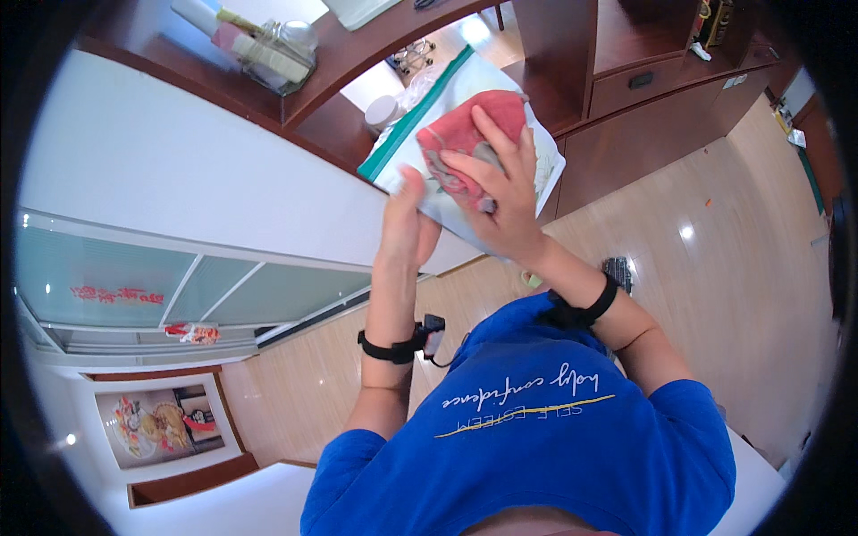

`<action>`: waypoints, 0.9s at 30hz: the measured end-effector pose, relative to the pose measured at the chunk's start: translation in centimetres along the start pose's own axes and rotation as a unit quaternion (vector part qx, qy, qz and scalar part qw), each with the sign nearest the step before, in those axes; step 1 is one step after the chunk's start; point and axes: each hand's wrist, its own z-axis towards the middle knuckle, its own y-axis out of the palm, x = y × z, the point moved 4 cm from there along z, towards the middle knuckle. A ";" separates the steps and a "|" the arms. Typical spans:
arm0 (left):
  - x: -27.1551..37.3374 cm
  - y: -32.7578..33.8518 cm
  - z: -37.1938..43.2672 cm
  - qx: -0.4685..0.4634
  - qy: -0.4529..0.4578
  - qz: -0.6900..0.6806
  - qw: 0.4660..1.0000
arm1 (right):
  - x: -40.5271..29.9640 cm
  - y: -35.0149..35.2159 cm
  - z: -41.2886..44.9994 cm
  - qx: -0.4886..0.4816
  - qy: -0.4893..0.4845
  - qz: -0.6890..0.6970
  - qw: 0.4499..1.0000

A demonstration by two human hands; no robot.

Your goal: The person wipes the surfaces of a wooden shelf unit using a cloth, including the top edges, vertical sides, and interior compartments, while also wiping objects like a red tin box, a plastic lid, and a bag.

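Observation:
A white bag or pouch [553, 157] with a green edge strip is held up in front of me, tilted. My left hand [407, 218] grips its lower left edge, with the thumb on the near face; the other fingers are partly hidden. On the same face lies a folded red and grey cloth [469, 124]. My right hand [506, 177] is spread over this cloth, the fingers bent on it and pressing it to the bag. Some of the cloth is hidden under the fingers.
Behind the bag runs a dark wood cabinet [630, 127] with a curved shelf [375, 50]. A glass container [285, 60] stands on the shelf, at upper left. A white round-lidded jar [383, 111] is close to the bag's green edge. A white wall [201, 161] is on the left.

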 end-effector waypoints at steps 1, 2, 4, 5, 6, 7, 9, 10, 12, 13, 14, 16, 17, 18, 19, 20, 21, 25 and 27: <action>-0.3 -0.4 -0.4 -0.001 0.035 0.059 0.998 | -0.4 0.4 0.3 0.002 0.001 -0.006 1.000; -0.4 -1.0 -0.3 -0.004 0.037 0.059 0.998 | -0.8 0.7 0.8 0.002 -0.012 -0.026 1.000; -0.6 -1.5 -0.7 0.062 -0.010 0.011 0.998 | -1.2 0.5 1.4 -0.002 -0.025 -0.045 0.999; -0.6 -1.4 -0.8 0.064 -0.008 0.009 0.998 | -1.1 0.4 2.1 -0.003 -0.035 -0.030 0.999; -0.5 -1.1 -0.9 0.071 -0.008 0.028 0.997 | -1.0 0.4 2.8 -0.005 -0.045 -0.012 0.999; -0.4 -1.1 -1.0 0.079 -0.008 0.047 0.996 | -1.2 0.3 3.6 -0.008 -0.046 -0.010 0.999; -0.6 -1.6 -1.3 0.063 -0.005 0.050 0.997 | -1.2 0.0 5.4 -0.007 -0.035 -0.024 0.999; -0.7 -1.8 -1.6 0.064 -0.024 0.043 0.997 | -0.7 0.0 6.2 -0.004 -0.044 -0.053 0.998; -0.4 -1.7 -2.0 0.062 -0.022 0.035 0.997 | 1.2 0.3 7.0 -0.018 -0.011 -0.029 0.999; -0.2 -1.9 -2.1 0.063 -0.021 0.035 0.997 | 2.2 0.3 7.2 -0.031 0.021 -0.007 0.999; 0.1 -2.3 -2.3 0.065 -0.023 0.028 0.997 | 3.1 0.0 7.0 -0.015 0.031 -0.008 0.999; 0.6 -3.0 -2.6 0.067 -0.013 0.033 0.997 | 7.5 -0.8 5.1 -0.051 0.129 -0.048 0.989; 1.2 -3.4 -2.7 0.071 -0.010 0.033 0.997 | 8.9 -1.7 4.2 -0.057 0.134 -0.056 0.988; 1.8 -3.8 -2.8 0.081 -0.002 0.020 0.996 | 9.5 -3.1 3.9 -0.043 0.189 -0.049 0.980; 2.3 -4.0 -2.8 0.091 0.005 0.008 0.996 | 10.0 -4.0 3.4 -0.028 0.245 -0.042 0.968; 2.7 -3.9 -2.7 0.094 0.004 0.026 0.995 | 10.0 -4.3 3.1 -0.031 0.245 -0.042 0.968; 2.7 -3.7 -2.6 0.099 0.005 0.026 0.995 | 8.2 -5.1 3.8 0.032 0.188 -0.039 0.981; 2.7 -2.4 -2.1 0.086 0.012 0.037 0.996 | -0.7 -3.1 4.8 -0.019 -0.111 -0.053 0.992; 2.7 -2.1 -2.2 0.055 -0.003 -0.018 0.998 | -1.7 -2.0 3.1 -0.079 -0.107 -0.085 0.987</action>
